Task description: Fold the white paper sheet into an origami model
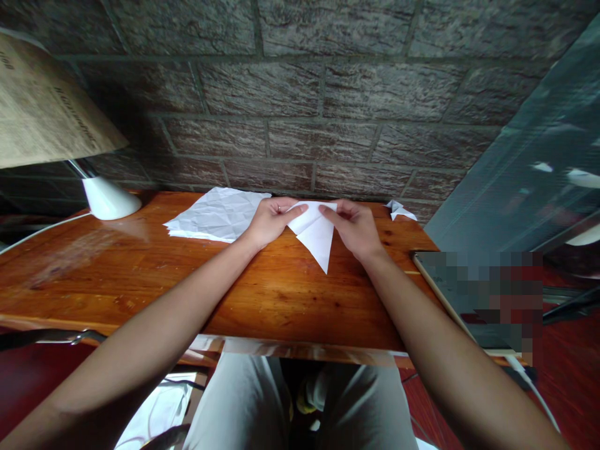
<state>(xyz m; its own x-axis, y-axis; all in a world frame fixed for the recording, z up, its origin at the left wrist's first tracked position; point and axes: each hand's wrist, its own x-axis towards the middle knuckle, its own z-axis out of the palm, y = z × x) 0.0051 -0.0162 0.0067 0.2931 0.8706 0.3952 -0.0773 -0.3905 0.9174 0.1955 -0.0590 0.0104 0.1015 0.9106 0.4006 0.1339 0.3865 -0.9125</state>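
Note:
Between my two hands is a folded white sheet of paper (pixel 315 234), held just above the wooden table. One long pointed flap of it hangs down toward me, and a crease line runs up its face. My left hand (pixel 273 220) pinches the upper left corner, thumb on top and fingers behind. At the upper right edge, my right hand (pixel 352 224) grips in the same way, its thumb pressed on the paper. The fingers behind the paper are partly hidden.
Creased white sheets (pixel 218 214) lie stacked left of my hands. A small folded paper piece (pixel 400 210) sits at the back right. On the left stands a white-based lamp (pixel 110 199); a tablet-like device (pixel 450 294) lies at the right edge. A brick-patterned wall (pixel 290 94) rises behind the wooden table (pixel 281 306).

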